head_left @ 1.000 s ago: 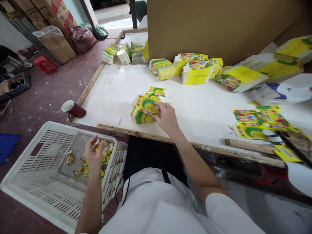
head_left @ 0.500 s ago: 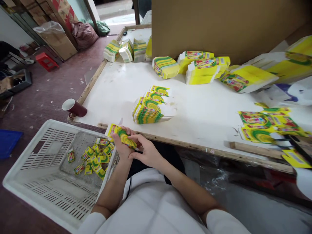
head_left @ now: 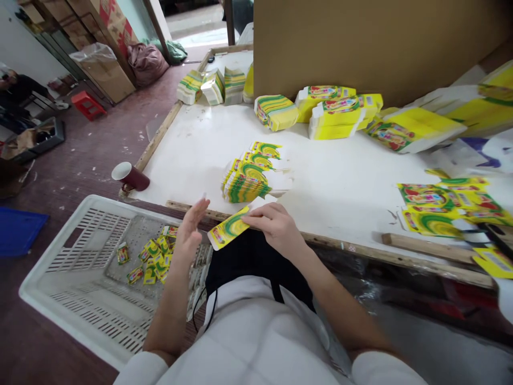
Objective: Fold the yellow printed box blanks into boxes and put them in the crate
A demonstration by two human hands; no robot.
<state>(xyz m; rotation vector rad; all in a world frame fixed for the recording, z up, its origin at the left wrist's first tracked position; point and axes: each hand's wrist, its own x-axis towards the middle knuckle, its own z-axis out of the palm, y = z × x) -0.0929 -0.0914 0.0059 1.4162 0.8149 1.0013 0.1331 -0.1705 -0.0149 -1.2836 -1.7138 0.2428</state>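
Left hand point(head_left: 189, 231) tilted, fingers extended, apparently together; right hand point(head_left: 276, 225) pinching

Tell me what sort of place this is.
Probably a packing workshop: bundles of yellow cartons sit on a white worktable, a plastic crate holds little yellow packs, and the right hand grips a similar carton.

No text readable, lettering point(head_left: 217, 234) on the held carton point(head_left: 229, 229) too blurred, likewise on the fanned cartons point(head_left: 249, 179), perhaps a barcode point(head_left: 497, 260) on the yellow flap point(head_left: 492, 265)
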